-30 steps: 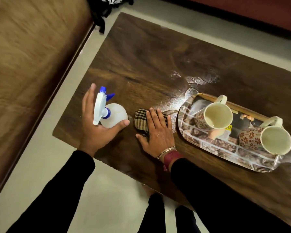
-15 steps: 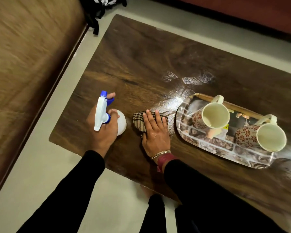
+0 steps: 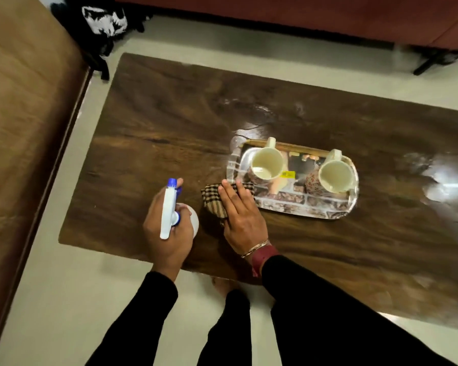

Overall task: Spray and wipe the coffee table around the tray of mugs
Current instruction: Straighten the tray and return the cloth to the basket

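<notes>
A dark wooden coffee table (image 3: 154,143) fills the view. On it lies a shiny patterned tray (image 3: 302,206) with two cream mugs, the left mug (image 3: 266,163) and the right mug (image 3: 335,173). My left hand (image 3: 167,233) grips a white spray bottle (image 3: 168,208) with a blue nozzle, a finger on the trigger, near the table's front edge. My right hand (image 3: 239,215) lies flat on a checked cloth (image 3: 214,200), pressing it onto the table at the tray's front left corner. Wet shiny patches (image 3: 444,180) show behind and to the right of the tray.
A brown sofa (image 3: 19,128) runs along the left, a reddish sofa (image 3: 302,11) along the back. A black and white bag (image 3: 101,25) lies on the pale floor at the back left. My legs and a foot (image 3: 224,285) stand at the table's front edge.
My left hand has closed around the spray bottle, with a finger now on its trigger. My right hand and the cloth have slid closer to the tray. The view has pulled back.
</notes>
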Tool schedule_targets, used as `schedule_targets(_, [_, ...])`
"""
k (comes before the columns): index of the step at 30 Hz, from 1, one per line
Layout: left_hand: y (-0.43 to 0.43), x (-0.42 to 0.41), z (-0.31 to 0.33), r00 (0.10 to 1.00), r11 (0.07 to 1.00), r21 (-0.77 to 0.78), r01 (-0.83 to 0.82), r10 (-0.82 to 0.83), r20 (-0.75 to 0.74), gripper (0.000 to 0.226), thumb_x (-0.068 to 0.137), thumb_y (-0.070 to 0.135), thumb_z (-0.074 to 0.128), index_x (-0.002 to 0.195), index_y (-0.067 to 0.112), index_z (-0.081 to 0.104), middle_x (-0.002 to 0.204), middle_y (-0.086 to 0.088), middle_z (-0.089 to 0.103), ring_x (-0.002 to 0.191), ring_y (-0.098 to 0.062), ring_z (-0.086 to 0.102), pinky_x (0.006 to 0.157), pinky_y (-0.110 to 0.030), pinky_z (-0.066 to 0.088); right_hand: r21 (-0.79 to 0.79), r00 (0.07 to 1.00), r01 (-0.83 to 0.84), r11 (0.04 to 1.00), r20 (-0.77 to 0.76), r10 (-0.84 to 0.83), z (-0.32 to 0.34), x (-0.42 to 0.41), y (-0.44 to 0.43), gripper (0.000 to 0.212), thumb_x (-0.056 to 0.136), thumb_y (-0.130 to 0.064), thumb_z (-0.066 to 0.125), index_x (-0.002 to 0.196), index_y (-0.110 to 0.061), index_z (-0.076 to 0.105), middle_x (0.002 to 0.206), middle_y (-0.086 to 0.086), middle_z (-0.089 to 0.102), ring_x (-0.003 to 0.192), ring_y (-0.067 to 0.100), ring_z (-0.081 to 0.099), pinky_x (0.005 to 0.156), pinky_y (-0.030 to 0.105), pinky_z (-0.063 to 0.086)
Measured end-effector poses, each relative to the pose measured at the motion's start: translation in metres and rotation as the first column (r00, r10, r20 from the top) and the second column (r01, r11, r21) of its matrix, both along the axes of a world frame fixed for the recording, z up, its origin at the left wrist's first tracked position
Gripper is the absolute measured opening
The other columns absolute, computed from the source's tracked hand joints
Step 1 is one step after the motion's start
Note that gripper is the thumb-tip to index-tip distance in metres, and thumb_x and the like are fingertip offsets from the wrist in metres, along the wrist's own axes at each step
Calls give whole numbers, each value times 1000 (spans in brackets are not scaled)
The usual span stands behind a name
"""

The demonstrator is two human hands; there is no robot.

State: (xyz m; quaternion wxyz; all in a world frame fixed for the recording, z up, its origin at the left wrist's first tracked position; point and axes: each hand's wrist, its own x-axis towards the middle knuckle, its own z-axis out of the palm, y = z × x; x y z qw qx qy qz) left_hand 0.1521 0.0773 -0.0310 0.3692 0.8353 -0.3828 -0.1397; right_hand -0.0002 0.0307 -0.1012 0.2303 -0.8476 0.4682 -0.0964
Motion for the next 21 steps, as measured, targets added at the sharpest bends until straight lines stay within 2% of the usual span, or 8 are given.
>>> schedule_targets(4, [-13, -50, 31, 993, 989, -97, 115, -114, 12, 45, 74, -12, 79, 116, -16, 63, 107, -31, 70, 94, -25, 64, 97, 0, 37, -11, 997, 80, 997, -3, -80, 28, -48, -2, 76, 82, -14, 49, 157, -7, 37, 166, 10, 33, 156, 35, 21, 121, 55, 31])
schedule_targets(6, [-18, -80, 40, 981, 971, -142, 194, -193, 21, 46, 74, -14, 78, 117, -16, 62, 109, -30, 70, 96, -18, 65, 96, 6, 32, -1, 992, 124, 992, 15, -124, 38, -78, 2, 76, 82, -13, 47, 157, -6, 38, 166, 11, 33, 157, 35, 20, 120, 57, 32])
schedule_targets(11, [-25, -162, 45, 952, 928, -229, 295, -305, -11, 41, 78, -15, 71, 117, -14, 61, 108, -16, 67, 98, -14, 61, 96, -5, 43, -36, 969, 240, 970, 69, -237, 48, -160, 11, 73, 78, -7, 45, 151, -2, 46, 160, 14, 42, 152, 40, 30, 115, 60, 36])
schedule_targets(13, [-24, -199, 40, 947, 929, -214, 302, -318, -49, 32, 80, -9, 69, 111, -11, 63, 99, -17, 68, 90, -13, 62, 89, -23, 55, -53, 962, 269, 962, 72, -265, 49, -199, 13, 72, 79, -7, 41, 150, -2, 47, 159, 15, 44, 151, 40, 32, 115, 61, 37])
schedule_targets(15, [-23, -248, 33, 942, 933, -184, 309, -326, -72, 27, 81, 0, 67, 105, -10, 64, 93, -22, 68, 84, -26, 65, 81, -43, 58, -62, 950, 310, 949, 67, -306, 46, -249, 17, 72, 80, -10, 38, 150, -2, 48, 159, 15, 44, 150, 41, 34, 116, 61, 37])
schedule_targets(16, [-23, -271, 31, 938, 933, -171, 318, -336, -86, 29, 81, 5, 66, 106, -10, 64, 94, -24, 68, 84, -33, 66, 81, -46, 57, -71, 944, 326, 943, 68, -322, 43, -272, 19, 72, 80, -11, 37, 150, -2, 48, 159, 14, 45, 150, 41, 35, 116, 60, 37])
schedule_targets(19, [-20, -339, 24, 931, 930, -157, 333, -351, -101, 36, 81, 7, 68, 115, -6, 62, 104, -23, 68, 94, -33, 66, 88, -35, 55, -107, 939, 343, 933, 67, -338, 35, -340, 23, 72, 79, -14, 36, 150, -3, 48, 158, 14, 45, 149, 41, 36, 116, 59, 38])
schedule_targets(21, [-19, -387, 21, 934, 935, -166, 313, -335, -127, 45, 81, 7, 71, 124, -2, 60, 115, -20, 67, 104, -25, 64, 95, -37, 54, -128, 935, 354, 926, 61, -349, 28, -386, 24, 72, 80, -16, 37, 149, -3, 49, 158, 14, 46, 148, 41, 37, 116, 59, 38])
